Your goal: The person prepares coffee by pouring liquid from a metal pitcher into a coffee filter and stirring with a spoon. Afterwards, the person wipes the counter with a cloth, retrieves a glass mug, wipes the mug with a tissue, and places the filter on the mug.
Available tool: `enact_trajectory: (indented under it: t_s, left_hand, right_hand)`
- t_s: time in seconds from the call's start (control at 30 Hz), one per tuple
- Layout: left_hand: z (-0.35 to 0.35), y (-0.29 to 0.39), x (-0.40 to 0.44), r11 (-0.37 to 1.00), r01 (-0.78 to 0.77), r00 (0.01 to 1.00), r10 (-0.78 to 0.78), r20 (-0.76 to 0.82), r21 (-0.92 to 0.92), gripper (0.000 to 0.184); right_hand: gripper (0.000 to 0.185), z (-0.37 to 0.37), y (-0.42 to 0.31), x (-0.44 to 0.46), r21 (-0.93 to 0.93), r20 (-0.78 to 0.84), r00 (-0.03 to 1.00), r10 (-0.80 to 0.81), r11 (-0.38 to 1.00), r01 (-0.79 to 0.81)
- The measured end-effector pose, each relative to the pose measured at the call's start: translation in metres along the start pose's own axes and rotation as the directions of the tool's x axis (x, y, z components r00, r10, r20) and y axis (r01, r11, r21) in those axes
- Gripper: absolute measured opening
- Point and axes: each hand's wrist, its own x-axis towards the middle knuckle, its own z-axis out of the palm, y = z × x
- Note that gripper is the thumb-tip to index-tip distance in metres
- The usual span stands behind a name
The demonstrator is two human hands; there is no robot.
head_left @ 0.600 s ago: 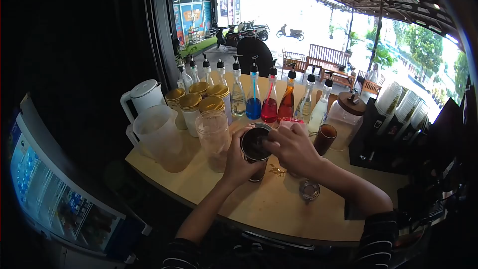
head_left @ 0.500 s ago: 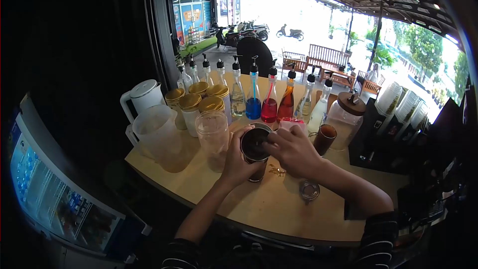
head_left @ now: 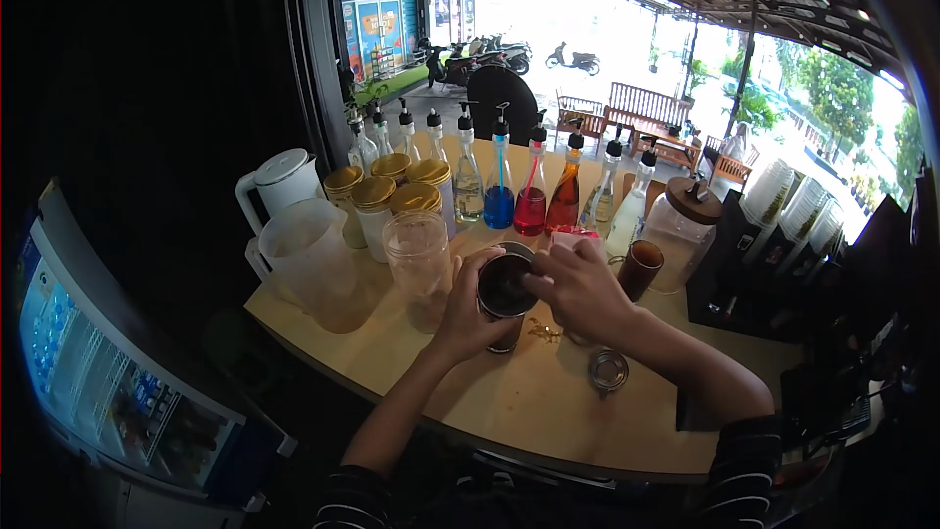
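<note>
My left hand [head_left: 468, 312] is wrapped round the side of a metal-rimmed cup [head_left: 506, 284] with dark contents, which sits above a dark glass [head_left: 504, 338]. At the cup's right rim, my right hand [head_left: 578, 289] is closed with its fingertips pinched together over the opening; whatever it holds is hidden. Behind that hand lies a pink and red packet [head_left: 573, 236], partly covered. A clear round lid-like object [head_left: 608, 369] rests on the table below the right forearm. A mug of brown liquid [head_left: 641, 269] stands just right of the hand.
Left on the wooden table [head_left: 529, 421] are a frosted pitcher [head_left: 308, 260], a white jug [head_left: 286, 181], gold-lidded jars [head_left: 416, 199] and a clear jar [head_left: 416, 264]. Several pump bottles [head_left: 499, 201] line the back. Right stand a wooden-lidded jar [head_left: 681, 235] and stacked cups [head_left: 769, 193].
The view has shifted slightly. The hands keep their grips, and the right fingertips have moved a little over the cup opening.
</note>
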Motion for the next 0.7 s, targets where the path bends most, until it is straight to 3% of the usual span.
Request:
enact_trajectory:
  t_s: [0.07, 0.17, 0.3, 0.4, 0.5, 0.57, 0.7]
  left_hand:
    - [0.0, -0.002, -0.001, 1.0, 0.0, 1.0, 0.0, 0.007, 0.011, 0.084]
    - [0.0, -0.002, 0.0, 1.0, -0.009, 0.999, 0.008, 0.038, 0.03, 0.082]
    - [0.001, -0.002, 0.0, 0.998, -0.018, 0.999, 0.016, 0.033, 0.056, 0.081]
    - [-0.001, -0.001, 0.002, 1.0, -0.004, 1.0, 0.004, 0.029, 0.012, 0.081]
    - [0.002, -0.003, 0.001, 1.0, 0.016, 1.0, -0.016, 0.021, -0.007, 0.081]
    - [0.006, -0.004, 0.0, 1.0, 0.029, 1.0, -0.029, -0.005, -0.011, 0.08]
    - [0.008, -0.002, 0.0, 0.997, -0.024, 0.999, 0.027, -0.031, 0.078, 0.08]
  right_hand:
    - [0.025, 0.003, 0.005, 0.001, -0.096, -0.122, 0.992, -0.011, 0.995, -0.001]
    - [0.023, 0.005, 0.002, 0.002, -0.049, -0.056, 0.992, -0.11, 0.993, 0.108]
    - [0.021, 0.0, 0.006, 0.006, -0.159, -0.081, 0.995, -0.062, 0.986, 0.049]
    - [0.021, 0.0, 0.003, 0.005, -0.111, -0.038, 0.989, -0.141, 0.985, 0.136]
    - [0.019, -0.001, 0.002, 0.005, -0.129, -0.019, 0.997, -0.071, 0.989, 0.068]
    - [0.018, -0.001, 0.002, 0.009, -0.1, -0.133, 0.991, 0.013, 0.995, -0.026]
    - [0.019, 0.002, -0.011, 0.005, -0.045, -0.113, 0.994, 0.005, 0.999, -0.01]
